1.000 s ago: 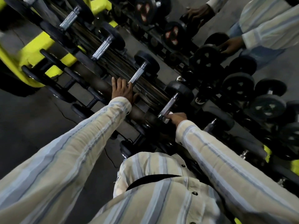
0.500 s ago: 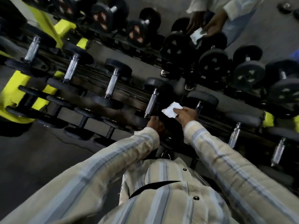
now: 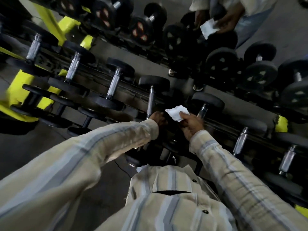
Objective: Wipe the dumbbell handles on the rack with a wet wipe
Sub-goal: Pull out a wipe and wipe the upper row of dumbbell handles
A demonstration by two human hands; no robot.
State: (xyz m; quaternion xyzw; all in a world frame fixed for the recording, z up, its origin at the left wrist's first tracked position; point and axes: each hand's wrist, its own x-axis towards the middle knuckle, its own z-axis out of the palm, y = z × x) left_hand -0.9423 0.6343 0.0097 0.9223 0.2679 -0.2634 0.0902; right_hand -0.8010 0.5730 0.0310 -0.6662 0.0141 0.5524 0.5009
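Black dumbbells with steel handles lie in a row on the dark rack (image 3: 128, 90). My right hand (image 3: 191, 125) pinches a crumpled white wet wipe (image 3: 177, 112) and holds it in the air between two dumbbell handles, one (image 3: 150, 101) on its left and one (image 3: 202, 110) on its right. The wipe touches neither handle. My left hand (image 3: 158, 117) curls over the near end of the left one of these two dumbbells, just below its handle. Its fingertips are hidden in the dark.
The rack's yellow frame (image 3: 16, 92) stands at the left. A second rack of larger dumbbells (image 3: 221, 62) runs across the top. Beyond it another person (image 3: 228, 24) holds a white wipe (image 3: 208, 29). Grey floor lies at the lower left.
My left hand has left the rack rail and moved right to the dumbbell beside my right hand. My right hand has lifted the wipe off a handle into the air.
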